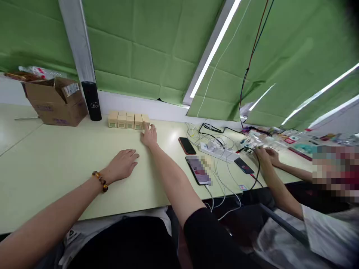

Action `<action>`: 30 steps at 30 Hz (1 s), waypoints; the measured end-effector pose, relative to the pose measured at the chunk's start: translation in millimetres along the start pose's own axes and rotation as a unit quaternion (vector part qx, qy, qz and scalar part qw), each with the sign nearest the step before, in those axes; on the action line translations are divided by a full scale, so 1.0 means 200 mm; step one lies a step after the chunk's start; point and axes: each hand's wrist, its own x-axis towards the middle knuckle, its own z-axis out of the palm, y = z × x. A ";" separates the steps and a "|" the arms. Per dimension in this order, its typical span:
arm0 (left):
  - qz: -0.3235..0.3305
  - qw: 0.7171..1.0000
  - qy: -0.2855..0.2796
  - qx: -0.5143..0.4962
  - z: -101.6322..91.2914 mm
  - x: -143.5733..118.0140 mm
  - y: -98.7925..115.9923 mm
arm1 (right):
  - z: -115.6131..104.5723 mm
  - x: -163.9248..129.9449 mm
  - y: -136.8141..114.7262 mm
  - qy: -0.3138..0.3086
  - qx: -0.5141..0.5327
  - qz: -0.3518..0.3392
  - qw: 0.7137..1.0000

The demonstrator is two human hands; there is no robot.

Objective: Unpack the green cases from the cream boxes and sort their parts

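Several small tan cardboard boxes (130, 120) stand side by side in a row near the wall, each with a pale label on its front. At the right end of that row, my right hand (149, 136) has its fingers apart against the last box (145, 117), covering part of its front. The fingers touch this box but do not appear wrapped round it. My left hand (122, 164) lies on the pale table (70, 160), nearer to me than the boxes, fingers stretched out and holding nothing. A beaded bracelet (100, 181) circles the left wrist.
An open carton (57, 102) and a black cylinder (91, 101) stand at the back left. To the right lie phones (187, 145), a white power strip (218, 151) and tangled cables. Beyond them, a co-worker's hands (263, 156) handle small items.
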 end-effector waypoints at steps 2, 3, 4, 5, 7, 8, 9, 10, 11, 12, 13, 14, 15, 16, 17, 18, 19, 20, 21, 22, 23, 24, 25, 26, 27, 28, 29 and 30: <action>-0.003 1.000 0.000 0.000 0.01 0.00 0.00 | 0.00 0.02 -0.01 0.000 -0.004 0.005 1.000; -0.003 1.000 0.001 0.000 0.02 0.00 0.00 | 0.01 0.02 -0.01 -0.001 -0.004 0.009 1.000; -0.004 1.000 0.003 -0.001 0.02 0.00 0.00 | 0.01 0.03 -0.01 -0.003 -0.002 0.013 1.000; -0.004 1.000 0.005 -0.003 0.02 0.00 -0.01 | 0.02 0.04 -0.02 -0.008 0.000 0.019 1.000; -0.002 1.000 0.013 -0.008 0.03 0.00 -0.01 | 0.03 0.05 -0.02 -0.016 0.008 0.029 0.999; -0.001 1.000 0.017 -0.009 0.03 0.00 -0.01 | 0.03 0.05 -0.02 -0.018 0.012 0.033 0.999; 0.001 1.000 0.020 -0.008 0.04 0.00 -0.01 | 0.03 0.05 -0.01 -0.020 0.016 0.035 0.999; 0.003 1.000 0.021 -0.005 0.04 0.00 -0.01 | 0.04 0.05 -0.01 -0.020 0.020 0.035 0.999; 0.005 1.000 0.022 -0.002 0.04 0.00 -0.02 | 0.04 0.05 -0.01 -0.019 0.023 0.034 0.999; 0.007 1.000 0.023 0.002 0.05 0.00 -0.02 | 0.04 0.05 -0.01 -0.018 0.026 0.031 0.999; 0.008 1.000 0.024 0.003 0.05 0.00 -0.02 | 0.04 0.05 -0.01 -0.016 0.029 0.028 0.999; 0.009 1.000 0.026 0.002 0.06 0.00 -0.03 | 0.04 0.05 0.00 -0.013 0.031 0.024 0.999; 0.009 1.000 0.029 -0.002 0.06 0.00 -0.03 | 0.04 0.04 0.00 -0.009 0.034 0.021 0.999; 0.008 0.999 0.032 -0.007 0.07 0.00 -0.03 | 0.04 0.04 0.00 -0.004 0.036 0.019 0.999; 0.007 0.999 0.036 -0.014 0.07 0.00 -0.04 | 0.04 0.04 0.00 0.001 0.038 0.016 0.999; 0.006 0.999 0.039 -0.020 0.07 0.00 -0.04 | 0.03 0.04 0.00 0.006 0.040 0.012 0.999; 0.005 0.999 0.042 -0.027 0.08 0.00 -0.04 | 0.03 0.04 0.00 0.012 0.042 0.007 0.999; 0.005 0.998 0.045 -0.033 0.08 0.00 -0.04 | 0.03 0.04 0.00 0.016 0.043 0.002 0.999; 0.006 0.998 0.046 -0.037 0.08 0.00 -0.04 | 0.03 0.04 0.00 0.019 0.046 -0.003 0.999; 0.006 0.998 0.047 -0.039 0.08 0.00 -0.04 | 0.03 0.05 0.00 0.018 0.048 -0.009 0.999; 0.005 0.998 0.047 -0.040 0.08 0.00 -0.04 | 0.03 0.05 0.00 0.014 0.051 -0.014 0.999; 0.004 0.998 0.047 -0.039 0.08 0.00 -0.04 | 0.03 0.06 0.01 0.006 0.053 -0.017 0.998; 0.001 0.998 0.046 -0.037 0.08 0.00 -0.04 | 0.03 0.07 0.01 -0.002 0.055 -0.020 0.998; -0.001 0.998 0.045 -0.034 0.08 0.00 -0.03 | 0.03 0.07 0.01 -0.009 0.055 -0.021 0.998; -0.002 0.999 0.043 -0.031 0.08 0.00 -0.03 | 0.03 0.08 0.01 -0.014 0.054 -0.019 0.998; -0.002 0.999 0.041 -0.027 0.07 0.00 -0.03 | 0.03 0.09 0.01 -0.016 0.052 -0.015 0.998; -0.002 0.999 0.038 -0.024 0.07 0.00 -0.02 | 0.03 0.09 0.01 -0.013 0.050 -0.012 0.999; -0.001 0.999 0.036 -0.020 0.07 0.00 -0.02 | 0.03 0.09 0.01 -0.008 0.048 -0.010 0.999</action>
